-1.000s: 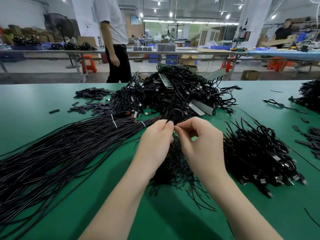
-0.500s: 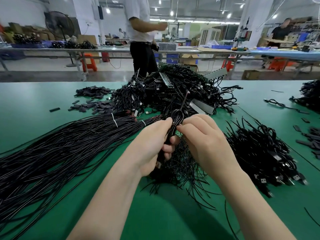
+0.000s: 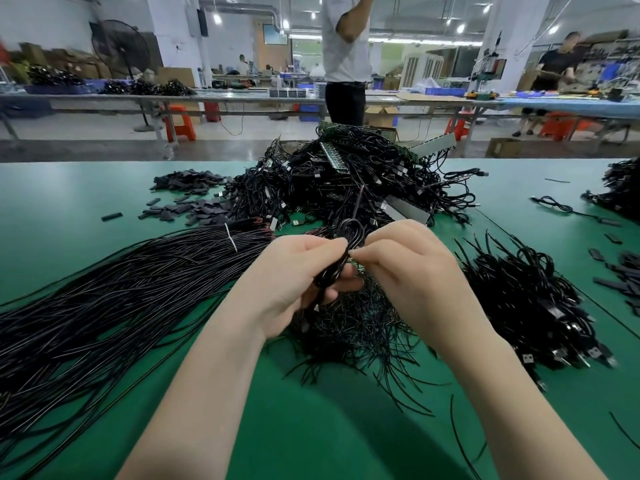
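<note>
Seen from the head camera, the left hand curls its fingers round a folded black cable, held above the green tabletop. The right hand pinches the same cable just below its looped top. A scatter of short wires lies under both hands. Long straight cables lie to the left, and bundled cables to the right.

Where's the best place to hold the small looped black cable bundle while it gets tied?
Probably its middle, from the left, as the left hand grips the looped black cable bundle now: strands lie side by side there, and the loop pokes up free for the right hand pinching just below it.
</note>
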`<state>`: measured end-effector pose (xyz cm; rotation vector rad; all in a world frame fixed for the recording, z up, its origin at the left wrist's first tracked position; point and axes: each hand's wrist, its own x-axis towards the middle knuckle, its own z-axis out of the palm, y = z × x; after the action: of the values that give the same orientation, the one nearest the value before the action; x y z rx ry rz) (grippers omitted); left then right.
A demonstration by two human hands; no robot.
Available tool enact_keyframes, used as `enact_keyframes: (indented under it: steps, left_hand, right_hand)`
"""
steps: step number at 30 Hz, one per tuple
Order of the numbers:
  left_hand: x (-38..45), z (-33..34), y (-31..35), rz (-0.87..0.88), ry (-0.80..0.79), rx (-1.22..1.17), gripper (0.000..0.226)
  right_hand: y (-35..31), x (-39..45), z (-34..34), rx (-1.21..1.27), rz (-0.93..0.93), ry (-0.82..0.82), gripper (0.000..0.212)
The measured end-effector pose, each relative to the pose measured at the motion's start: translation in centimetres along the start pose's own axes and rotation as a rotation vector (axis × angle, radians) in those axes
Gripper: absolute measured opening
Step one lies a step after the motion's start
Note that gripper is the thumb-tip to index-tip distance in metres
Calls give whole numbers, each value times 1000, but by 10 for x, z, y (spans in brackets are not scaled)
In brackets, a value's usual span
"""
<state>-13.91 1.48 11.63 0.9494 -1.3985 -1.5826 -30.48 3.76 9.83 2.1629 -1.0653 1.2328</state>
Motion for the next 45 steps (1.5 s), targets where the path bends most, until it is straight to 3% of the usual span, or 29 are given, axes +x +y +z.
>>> enact_keyframes:
  steps: [3, 6, 9, 12, 20, 23, 26, 29, 32, 35, 37, 40, 43, 45]
  left_hand:
    - [0, -5, -1, 146, -27, 101, 21]
    - [3, -5, -4, 301, 3, 198, 18]
    - [4, 0, -7, 442, 7, 296, 18]
    - [3, 3, -8, 498, 10, 365, 19]
    - [-1, 5, -5, 556, 65, 444, 14]
    - [-2, 6, -5, 589, 120, 478, 13]
    - [-3, 11, -5, 558, 181, 411, 11]
    - [-3, 11, -2, 438, 224, 361, 23]
    - [-5, 9, 2, 225, 199, 154, 35]
    - [-5, 6, 5, 16, 92, -77, 42]
    - [-4, 5, 4, 48, 63, -66, 37]
    - [-1, 4, -1, 263, 122, 116, 20]
    - [2, 1, -5, 405, 170, 265, 10]
    - [2, -1, -5, 454, 165, 346, 14]
  right_hand:
    - [-2, 3, -11, 282, 270, 3, 15]
    - [-5, 9, -22, 731, 745, 6, 11]
    - [-4, 9, -23, 1027, 1076, -187, 35]
    - [-8, 8, -18, 1115, 1141, -313, 28]
    - [-12, 9, -16, 1345, 1190, -189, 13]
    - [-18, 9, -15, 1244, 1113, -72, 7]
    - [-21, 8, -11, 783, 840, 73, 10]
    - [-22, 4, -3, 330, 512, 136, 10]
    - [-18, 0, 3, 64, 195, 131, 9]
    - [-13, -2, 5, -117, -77, 150, 14]
    - [-9, -2, 4, -97, -76, 163, 11]
    - [-9, 0, -1, 182, 336, 113, 12]
    - [-13, 9, -9, 898, 964, 18, 15]
    - [-12, 10, -11, 1064, 1152, -18, 26]
